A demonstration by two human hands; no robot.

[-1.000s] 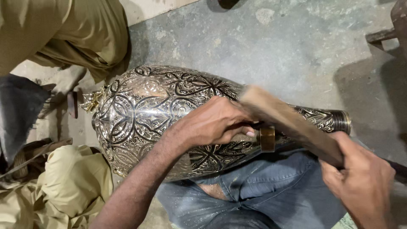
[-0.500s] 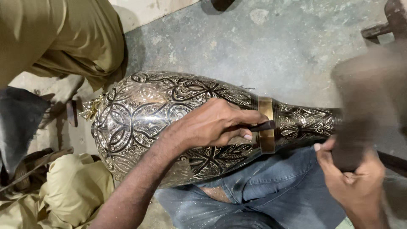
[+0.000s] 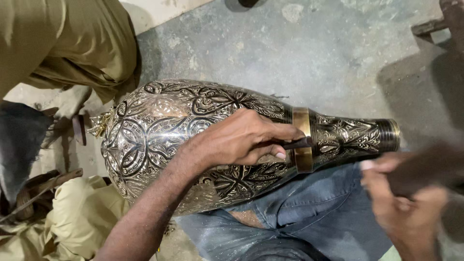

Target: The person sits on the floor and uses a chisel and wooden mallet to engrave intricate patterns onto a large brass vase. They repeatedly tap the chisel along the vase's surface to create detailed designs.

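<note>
A large engraved metal vase (image 3: 164,130), silver with black floral patterns, lies on its side across my lap, neck pointing right. A plain brass band (image 3: 302,140) rings the neck. My left hand (image 3: 241,137) rests on the vase's shoulder and grips a thin dark chisel (image 3: 297,143) whose tip touches the brass band. My right hand (image 3: 411,208), blurred by motion, holds a wooden mallet (image 3: 430,169) low at the right, just below the vase's neck and away from the chisel.
My jeans-clad leg (image 3: 309,217) supports the vase. Another person in olive clothing (image 3: 63,43) sits at the upper left, with more olive cloth (image 3: 72,217) at the lower left. Grey concrete floor (image 3: 299,53) lies beyond; a wooden piece (image 3: 435,24) sits top right.
The mallet in my right hand has swung from lying over the neck, up and away, then down low at the right. My left hand and the chisel stay on the brass band.
</note>
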